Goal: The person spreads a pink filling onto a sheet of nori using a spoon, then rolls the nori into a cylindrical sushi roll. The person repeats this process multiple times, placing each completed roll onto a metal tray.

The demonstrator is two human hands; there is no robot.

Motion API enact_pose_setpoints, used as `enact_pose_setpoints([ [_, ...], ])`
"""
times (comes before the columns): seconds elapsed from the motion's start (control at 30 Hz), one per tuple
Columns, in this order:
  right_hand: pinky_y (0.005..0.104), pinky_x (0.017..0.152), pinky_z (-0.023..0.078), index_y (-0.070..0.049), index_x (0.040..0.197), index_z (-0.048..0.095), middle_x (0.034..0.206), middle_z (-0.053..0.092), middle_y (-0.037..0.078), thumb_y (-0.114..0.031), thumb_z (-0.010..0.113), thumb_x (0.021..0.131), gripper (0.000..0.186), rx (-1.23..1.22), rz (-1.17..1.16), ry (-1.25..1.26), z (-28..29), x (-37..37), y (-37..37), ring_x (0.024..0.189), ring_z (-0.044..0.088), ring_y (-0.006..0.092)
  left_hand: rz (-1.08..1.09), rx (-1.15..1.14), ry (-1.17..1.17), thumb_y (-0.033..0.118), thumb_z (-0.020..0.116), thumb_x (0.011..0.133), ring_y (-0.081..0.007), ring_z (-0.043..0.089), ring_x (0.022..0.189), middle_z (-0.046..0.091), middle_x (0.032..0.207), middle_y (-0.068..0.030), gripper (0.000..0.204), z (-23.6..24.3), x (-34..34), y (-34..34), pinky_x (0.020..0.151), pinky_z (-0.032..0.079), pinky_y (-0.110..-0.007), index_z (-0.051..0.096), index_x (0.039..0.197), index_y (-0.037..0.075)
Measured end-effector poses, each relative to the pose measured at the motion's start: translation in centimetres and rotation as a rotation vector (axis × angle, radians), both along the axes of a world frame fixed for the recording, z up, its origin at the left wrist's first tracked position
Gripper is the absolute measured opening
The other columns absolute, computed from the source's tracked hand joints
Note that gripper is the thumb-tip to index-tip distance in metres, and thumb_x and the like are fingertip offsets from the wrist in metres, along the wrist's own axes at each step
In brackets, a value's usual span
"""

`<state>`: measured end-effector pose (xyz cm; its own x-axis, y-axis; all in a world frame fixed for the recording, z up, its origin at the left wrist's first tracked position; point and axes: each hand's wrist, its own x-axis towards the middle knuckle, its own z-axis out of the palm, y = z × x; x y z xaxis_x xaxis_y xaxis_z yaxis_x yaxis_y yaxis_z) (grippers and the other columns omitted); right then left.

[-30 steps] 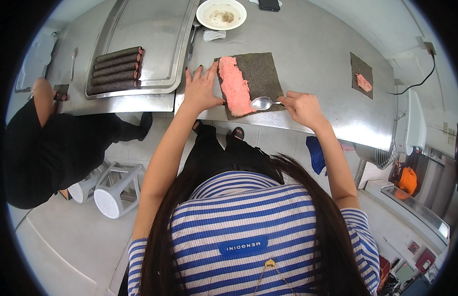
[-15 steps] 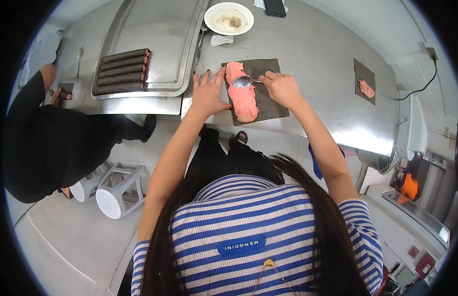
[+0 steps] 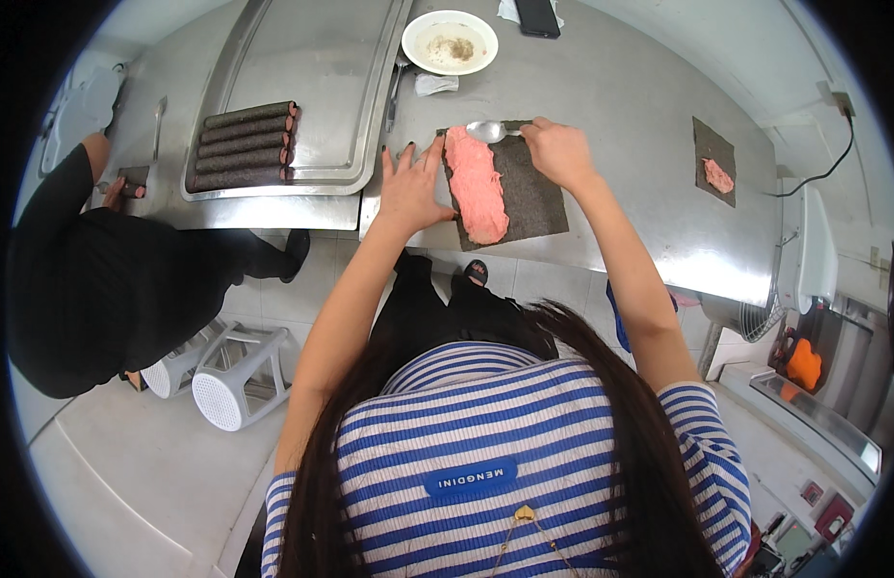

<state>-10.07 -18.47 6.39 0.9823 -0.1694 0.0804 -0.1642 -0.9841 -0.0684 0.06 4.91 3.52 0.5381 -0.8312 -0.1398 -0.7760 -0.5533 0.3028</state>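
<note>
A dark seaweed sheet point(image 3: 537, 196) lies on the steel table, with a long strip of pink paste point(image 3: 478, 193) along its left side. My right hand point(image 3: 560, 154) grips a metal spoon point(image 3: 484, 131) by its handle, the bowl at the far end of the strip. Fingers spread, my left hand point(image 3: 410, 191) rests flat at the sheet's left edge, its thumb touching the near part of that edge. The paste looks flat and fairly even, bare seaweed showing to its right.
At the left, a metal tray point(image 3: 346, 178) holds several seaweed rolls point(image 3: 243, 151). A white bowl point(image 3: 451, 43) of cloudy liquid stands behind. Another sheet with pink paste point(image 3: 718, 175) lies far right. A co-worker point(image 3: 119, 299) sits left; a phone point(image 3: 536, 17) lies at the back.
The spoon has moved from the middle of the upper paste toward the far end, and my right hand has shifted slightly away from me. The left hand stays by the sheet's edge.
</note>
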Motion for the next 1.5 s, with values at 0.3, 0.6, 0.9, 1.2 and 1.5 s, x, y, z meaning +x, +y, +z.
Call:
enact_pose_setpoints([
  [0.3,0.0401,0.065,0.052,-0.009,0.088,0.069,0.085,0.064,0.008,-0.012,0.058,0.079,0.015,0.000,0.224,0.072,2.3,-2.3,1.9,0.076,0.066,0.0276,0.010,-0.029,0.043,0.042,0.084,0.056,-0.0345,0.033,0.137,0.048,0.140,-0.0137,0.122,-0.1,0.1,0.3,0.113,0.011,-0.061,0.014,0.151,0.010],
  [0.6,0.0389,0.062,0.053,-0.005,0.080,0.067,0.081,0.064,0.010,-0.007,0.059,0.072,0.012,-0.075,0.250,-0.012,0.7,1.5,2.0,0.072,0.066,0.0267,0.011,-0.065,0.039,0.041,0.085,0.055,-0.0341,0.033,0.137,0.047,0.141,-0.0133,0.124,-0.5,0.1,0.4,0.113,0.012,-0.061,0.012,0.151,0.010],
  [0.9,0.0401,0.060,0.054,-0.003,0.075,0.066,0.081,0.066,0.015,-0.010,0.057,0.075,0.012,-0.094,0.036,0.047,1.9,2.4,3.0,0.070,0.068,0.0296,0.024,0.001,0.057,0.044,0.085,0.055,-0.0330,0.032,0.138,0.046,0.142,-0.0134,0.128,-0.5,0.2,0.3,0.114,0.012,-0.060,0.007,0.151,0.010],
  [1.2,0.0391,0.056,0.055,-0.002,0.076,0.068,0.074,0.066,0.016,-0.012,0.056,0.078,0.015,-0.073,-0.048,0.112,1.2,2.1,7.7,0.067,0.069,0.0295,0.059,-0.025,0.097,0.040,0.087,0.053,-0.0315,0.032,0.138,0.046,0.143,-0.0057,0.135,-0.6,0.3,0.2,0.114,0.011,-0.061,-0.001,0.151,0.010],
  [1.5,0.0486,0.074,0.052,-0.002,0.082,0.071,0.090,0.068,0.023,-0.016,0.055,0.080,0.022,0.323,-0.284,0.325,4.6,3.1,5.1,0.084,0.066,0.0404,0.061,-0.021,0.083,0.041,0.087,0.052,-0.0311,0.033,0.138,0.044,0.144,-0.0043,0.135,-0.9,0.3,0.1,0.113,0.012,-0.062,0.001,0.151,0.007],
])
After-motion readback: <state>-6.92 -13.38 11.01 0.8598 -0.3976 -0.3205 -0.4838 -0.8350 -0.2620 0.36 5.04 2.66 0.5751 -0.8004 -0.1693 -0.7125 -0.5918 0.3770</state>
